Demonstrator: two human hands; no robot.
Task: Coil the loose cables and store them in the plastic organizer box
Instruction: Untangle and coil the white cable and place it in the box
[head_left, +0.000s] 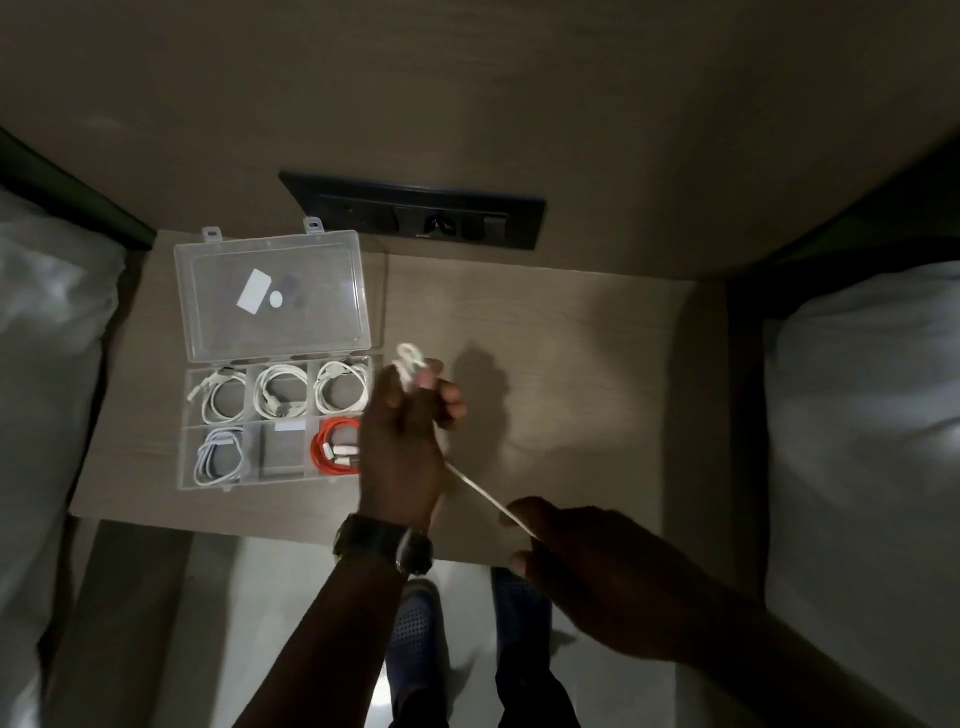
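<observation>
white cable (475, 488) blurred, end hidden in right hand (587, 561)

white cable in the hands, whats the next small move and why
Probably wrap another loop: the left hand holds a small bundle of the white cable, while a straight length runs taut to the right hand, so it is not fully coiled. The box's front middle compartment holds no cable.
</observation>
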